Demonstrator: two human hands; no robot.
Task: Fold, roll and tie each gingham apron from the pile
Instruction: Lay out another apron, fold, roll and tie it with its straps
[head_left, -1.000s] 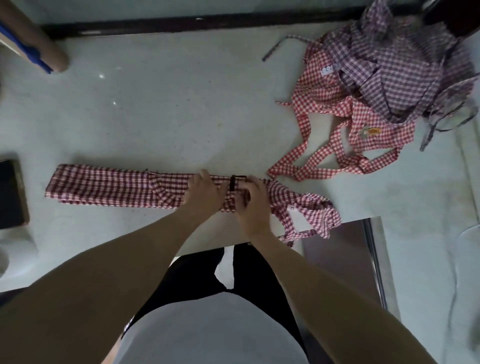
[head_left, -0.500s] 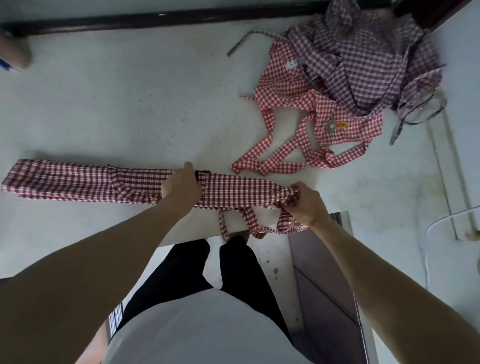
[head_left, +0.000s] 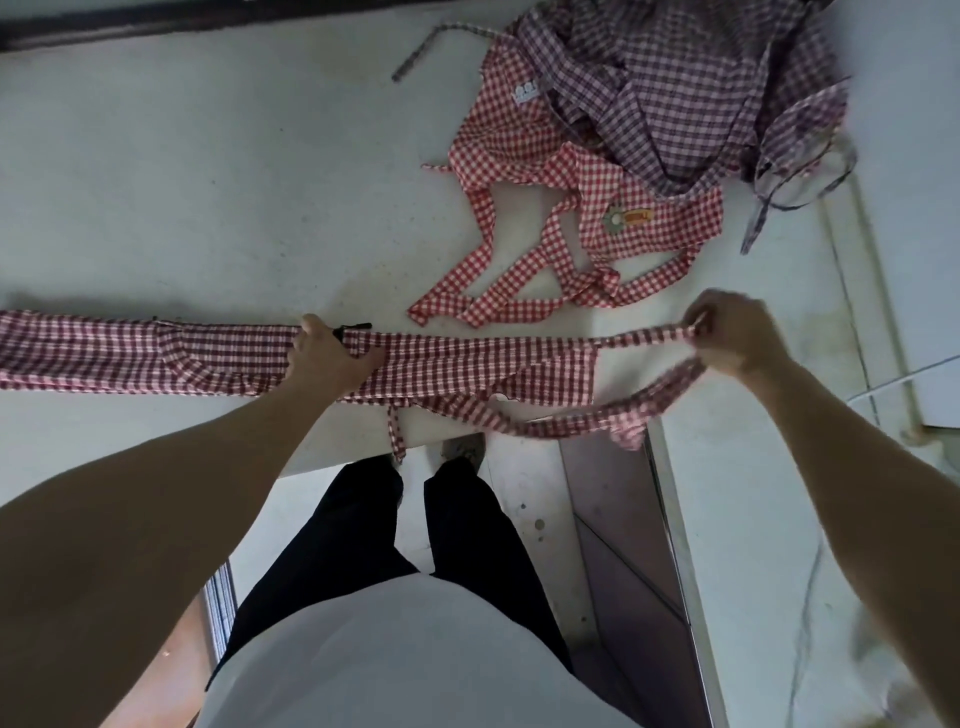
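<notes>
The left hand (head_left: 327, 361) presses down on the middle of the folded red gingham apron (head_left: 467, 364), fingers curled over its far edge beside a small black buckle (head_left: 353, 328). The right hand (head_left: 735, 332), out at about three o'clock from the left, is lifted off the surface and pinches a strap (head_left: 644, 338) of that apron, drawing it taut; a second strap (head_left: 587, 413) loops down from the same hand toward the table's near edge. The apron lies as a long narrow band along the near edge of the pale table (head_left: 208, 182), running from the left hand out to nine o'clock past the frame's edge, with a short tie end (head_left: 396, 436) hanging over the edge at six o'clock. Both forearms are bare and reach forward, the right one stretched wider. At about one o'clock from the hands sits the pile (head_left: 649, 119): a brighter red gingham apron (head_left: 519, 140) with straps splayed toward the hands, under purple gingham ones (head_left: 675, 78). The red one bears a small white label (head_left: 523, 92) and an orange and green badge (head_left: 628, 218); their writing is too small to read.
</notes>
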